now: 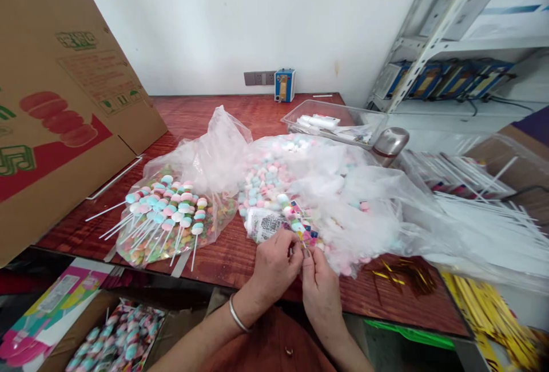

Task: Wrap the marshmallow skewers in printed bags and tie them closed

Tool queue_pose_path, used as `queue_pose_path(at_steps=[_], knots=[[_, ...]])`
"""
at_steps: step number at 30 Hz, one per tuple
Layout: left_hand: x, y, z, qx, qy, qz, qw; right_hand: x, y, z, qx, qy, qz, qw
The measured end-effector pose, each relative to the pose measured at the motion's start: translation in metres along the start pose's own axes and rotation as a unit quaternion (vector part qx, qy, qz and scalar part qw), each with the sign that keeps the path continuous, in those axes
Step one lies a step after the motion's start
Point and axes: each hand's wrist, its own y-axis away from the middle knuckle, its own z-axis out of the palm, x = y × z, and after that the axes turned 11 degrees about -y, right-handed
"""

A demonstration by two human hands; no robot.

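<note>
A marshmallow skewer (299, 222) in a clear wrapper with coloured print points away from me at the table's front. My left hand (277, 260) is closed in a pinch at its lower end. Against it, my right hand (320, 283) pinches the same end with thumb and fingers. Whether a small tie is between the fingertips I cannot make out. Just left of the skewer lies a stack of printed wrappers (265, 224). Behind it spreads a big clear bag of pastel marshmallows (268, 175). Several unwrapped marshmallow skewers (165, 203) rest on a bag of small green and orange candies (223, 212).
Gold twist ties (403, 278) lie at the table's right front. A clear plastic bin (360, 118), a metal flask (390, 142) and white sticks (489, 223) stand farther right. At left is a large carton (64, 103); below, a box of wrapped skewers (124, 332).
</note>
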Motion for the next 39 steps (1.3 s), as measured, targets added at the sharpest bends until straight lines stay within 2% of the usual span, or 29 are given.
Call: queue_pose_path(at_steps=[2,4,6,7,8,10,12,14,16,19,23,26,28,30,35,37,39], knots=[[0.0,0.003,-0.001,-0.014,0.024,0.036,0.999,0.0,-0.001,-0.001,0.01,-0.026,-0.005,1.0],[0.0,0.005,-0.001,-0.038,0.079,0.03,0.996,0.0,-0.002,-0.003,0.017,-0.055,-0.005,0.998],[0.0,0.007,0.0,-0.065,0.169,-0.034,0.983,0.001,-0.002,-0.004,0.021,-0.08,-0.003,0.997],[0.0,0.008,0.0,-0.078,0.232,-0.084,0.966,0.001,-0.002,-0.005,0.022,-0.087,-0.005,0.996],[0.0,0.008,0.001,-0.09,0.306,-0.138,0.938,0.001,-0.003,-0.006,0.023,-0.089,-0.01,0.996],[0.002,0.007,0.002,-0.106,0.454,-0.23,0.854,0.001,-0.003,-0.006,0.025,-0.082,-0.029,0.996],[0.006,0.003,0.003,-0.109,0.555,-0.28,0.776,-0.001,-0.003,-0.006,0.016,-0.071,-0.044,0.996],[0.01,-0.001,0.004,-0.098,0.597,-0.302,0.737,-0.003,-0.003,-0.006,-0.005,-0.066,-0.046,0.997],[0.013,-0.004,0.004,-0.082,0.604,-0.319,0.726,-0.004,-0.001,-0.007,-0.02,-0.056,-0.046,0.997],[0.013,-0.004,0.006,-0.074,0.59,-0.332,0.733,-0.003,0.002,-0.007,-0.023,-0.023,-0.064,0.997],[0.011,0.004,0.012,-0.083,0.548,-0.321,0.768,0.0,0.003,-0.005,-0.009,0.011,-0.071,0.997],[0.011,0.009,0.017,-0.079,0.504,-0.31,0.802,0.001,0.001,-0.002,0.007,0.008,-0.06,0.998],[0.012,0.01,0.018,-0.078,0.484,-0.308,0.815,0.002,-0.002,-0.001,0.012,-0.003,-0.048,0.999],[0.014,0.008,0.017,-0.078,0.499,-0.318,0.802,0.002,-0.003,0.0,0.013,-0.02,-0.039,0.999],[0.016,-0.003,0.007,-0.054,0.612,-0.35,0.707,0.003,-0.002,-0.003,-0.003,-0.023,-0.048,0.999],[0.015,-0.004,0.006,-0.05,0.624,-0.357,0.693,0.003,-0.001,-0.003,-0.02,-0.016,-0.05,0.998],[0.014,-0.001,0.008,-0.047,0.622,-0.365,0.691,0.003,0.001,-0.003,-0.035,-0.024,-0.048,0.998]])
